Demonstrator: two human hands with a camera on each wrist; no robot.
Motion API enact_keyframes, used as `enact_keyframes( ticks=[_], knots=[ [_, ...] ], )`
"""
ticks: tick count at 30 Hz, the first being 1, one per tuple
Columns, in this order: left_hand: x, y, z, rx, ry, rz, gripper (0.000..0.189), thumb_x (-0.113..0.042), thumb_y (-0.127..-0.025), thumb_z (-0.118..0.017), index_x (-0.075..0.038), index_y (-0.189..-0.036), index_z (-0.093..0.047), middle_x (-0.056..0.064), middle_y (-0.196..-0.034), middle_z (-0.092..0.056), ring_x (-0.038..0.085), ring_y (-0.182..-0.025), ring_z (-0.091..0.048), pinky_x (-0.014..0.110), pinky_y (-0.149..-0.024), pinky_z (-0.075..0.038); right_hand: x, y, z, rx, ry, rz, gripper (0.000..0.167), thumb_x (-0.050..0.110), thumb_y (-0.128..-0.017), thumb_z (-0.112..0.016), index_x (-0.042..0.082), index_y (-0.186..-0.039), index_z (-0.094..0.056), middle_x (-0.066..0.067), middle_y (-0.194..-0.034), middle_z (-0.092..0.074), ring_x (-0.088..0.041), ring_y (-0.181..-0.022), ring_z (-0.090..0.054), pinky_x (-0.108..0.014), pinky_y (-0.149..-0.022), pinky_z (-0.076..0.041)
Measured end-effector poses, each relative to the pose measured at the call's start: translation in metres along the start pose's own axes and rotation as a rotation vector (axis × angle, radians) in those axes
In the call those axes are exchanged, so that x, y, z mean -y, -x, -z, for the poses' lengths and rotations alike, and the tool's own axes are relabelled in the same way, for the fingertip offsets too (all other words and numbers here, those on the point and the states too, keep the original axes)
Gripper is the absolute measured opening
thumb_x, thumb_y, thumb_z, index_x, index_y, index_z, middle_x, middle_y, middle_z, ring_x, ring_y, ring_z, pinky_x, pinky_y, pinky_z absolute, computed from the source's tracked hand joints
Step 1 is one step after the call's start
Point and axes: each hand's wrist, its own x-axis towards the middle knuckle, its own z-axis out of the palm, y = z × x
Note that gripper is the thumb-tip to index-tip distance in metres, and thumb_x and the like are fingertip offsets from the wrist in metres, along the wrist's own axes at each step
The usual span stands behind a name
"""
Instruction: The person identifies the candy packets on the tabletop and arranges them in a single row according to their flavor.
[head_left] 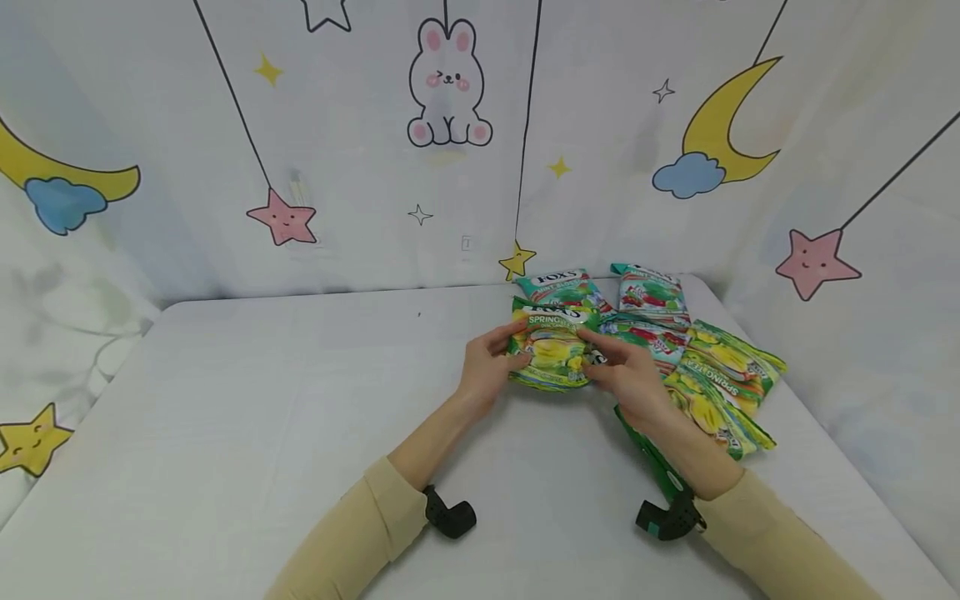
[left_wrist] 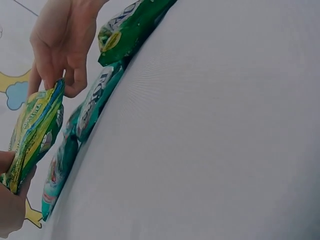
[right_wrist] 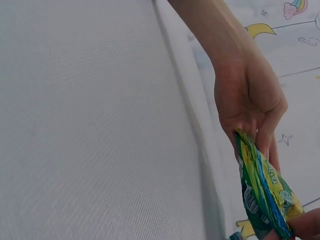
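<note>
A yellow-green candy bag (head_left: pixel 553 354) marked "Spring" is held up between both hands above the table's far right part. My left hand (head_left: pixel 483 367) pinches its left side, thumb in front. At the opposite side my right hand (head_left: pixel 633 379) pinches the edge the same way. In the left wrist view the candy bag (left_wrist: pixel 37 130) appears edge-on and tilted, off the table. The right wrist view also shows the bag (right_wrist: pixel 262 185) between the two hands. Just behind it lies a teal Fox's candy bag (head_left: pixel 562 287), partly covered.
More bags lie to the right: a teal one (head_left: pixel 651 296), a teal and red one (head_left: pixel 652 340), and yellow ones (head_left: pixel 738 362) overlapping. A dark green packet (head_left: pixel 652 454) is partly hidden under the right forearm. White cloth covers the table (head_left: pixel 300 400); a printed curtain (head_left: pixel 360 150) hangs behind.
</note>
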Motion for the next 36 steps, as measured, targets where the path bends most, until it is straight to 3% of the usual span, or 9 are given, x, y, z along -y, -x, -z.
enact_keyframes(
  ticks=[5,7,10,16,21,23,28,36],
  knots=[
    [-0.004,0.001,0.004,-0.093,0.047,0.034,0.054,0.009,-0.085,-0.067,-0.017,-0.132,-0.066,0.010,-0.136,-0.063,0.022,-0.126,-0.057,0.036,-0.106,-0.047,0.004,0.000,-0.004,-0.038,-0.063,-0.056,0.054,0.002,-0.100,-0.052,0.008,-0.153,-0.040,-0.016,-0.157,-0.037,-0.023,-0.129,-0.046,-0.031,-0.092,-0.049],
    [-0.004,0.001,0.006,-0.116,0.078,0.045,0.054,0.009,-0.085,-0.067,-0.016,-0.133,-0.066,0.010,-0.138,-0.062,0.021,-0.129,-0.055,0.036,-0.109,-0.045,0.005,0.000,-0.006,-0.036,-0.096,-0.074,0.053,0.002,-0.101,-0.050,0.007,-0.153,-0.039,-0.016,-0.160,-0.034,-0.028,-0.141,-0.038,-0.038,-0.102,-0.046],
    [-0.002,0.000,0.010,-0.125,0.110,0.058,0.054,0.009,-0.086,-0.066,-0.015,-0.133,-0.065,0.010,-0.141,-0.060,0.022,-0.131,-0.053,0.037,-0.111,-0.043,0.006,-0.002,-0.009,-0.020,-0.143,-0.104,0.053,0.000,-0.102,-0.047,0.007,-0.154,-0.038,-0.015,-0.162,-0.029,-0.032,-0.148,-0.029,-0.048,-0.111,-0.039],
    [0.001,0.000,0.017,-0.127,0.144,0.070,0.054,0.010,-0.085,-0.066,-0.015,-0.134,-0.065,0.012,-0.140,-0.060,0.024,-0.128,-0.055,0.037,-0.107,-0.045,0.006,-0.007,-0.013,0.011,-0.190,-0.154,0.052,0.002,-0.102,-0.045,0.007,-0.153,-0.040,-0.010,-0.166,-0.017,-0.029,-0.144,-0.031,-0.046,-0.108,-0.037],
    [0.001,0.001,0.023,-0.119,0.169,0.092,0.055,0.011,-0.086,-0.066,-0.015,-0.134,-0.064,0.013,-0.140,-0.059,0.023,-0.126,-0.056,0.035,-0.105,-0.046,0.004,-0.012,-0.016,0.024,-0.192,-0.167,0.049,0.008,-0.103,-0.046,0.008,-0.152,-0.042,-0.007,-0.163,-0.018,-0.020,-0.118,-0.041,-0.040,-0.096,-0.039],
    [0.001,0.001,0.026,-0.109,0.170,0.098,0.055,0.010,-0.086,-0.066,-0.014,-0.135,-0.063,0.013,-0.141,-0.058,0.023,-0.126,-0.055,0.035,-0.105,-0.046,0.004,-0.013,-0.019,0.023,-0.200,-0.176,0.048,0.010,-0.104,-0.046,0.007,-0.152,-0.041,-0.008,-0.161,-0.021,-0.020,-0.116,-0.043,-0.040,-0.102,-0.039],
    [0.002,0.002,0.031,-0.104,0.168,0.104,0.054,0.009,-0.086,-0.066,-0.014,-0.135,-0.063,0.015,-0.141,-0.059,0.024,-0.125,-0.056,0.036,-0.104,-0.047,0.004,-0.015,-0.028,0.012,-0.260,-0.200,0.052,0.007,-0.102,-0.051,0.005,-0.152,-0.039,-0.011,-0.164,-0.022,-0.028,-0.141,-0.036,-0.045,-0.120,-0.027],
    [0.003,0.007,0.041,-0.097,0.148,0.114,0.054,0.008,-0.087,-0.066,-0.013,-0.136,-0.062,0.015,-0.141,-0.058,0.024,-0.124,-0.057,0.034,-0.102,-0.048,-0.002,-0.021,-0.036,0.017,-0.302,-0.210,0.055,0.001,-0.098,-0.054,0.003,-0.151,-0.040,-0.013,-0.164,-0.023,-0.029,-0.149,-0.028,-0.045,-0.121,-0.025]
  ],
)
